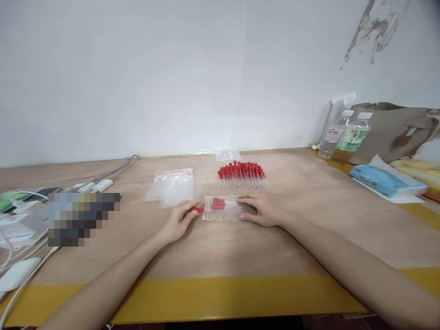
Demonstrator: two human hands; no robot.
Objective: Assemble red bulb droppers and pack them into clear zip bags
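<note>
A clear zip bag (pixel 225 208) lies flat on the table and holds a few glass droppers with red bulbs. My right hand (pixel 259 210) lies on the bag's right part, fingers spread, pressing it down. My left hand (pixel 178 220) pinches the red zip strip at the bag's left end. Just behind the bag lies a row of loose droppers (pixel 243 176) with red bulbs. A small pile of empty zip bags (pixel 173 187) sits to the left of them.
White cables and chargers (pixel 92 185) and other devices crowd the left side. Two water bottles (pixel 343 135), a beige bag (pixel 395 130) and a blue packet (pixel 381 181) stand at the back right. A yellow strip (pixel 220 295) runs along the table's near edge.
</note>
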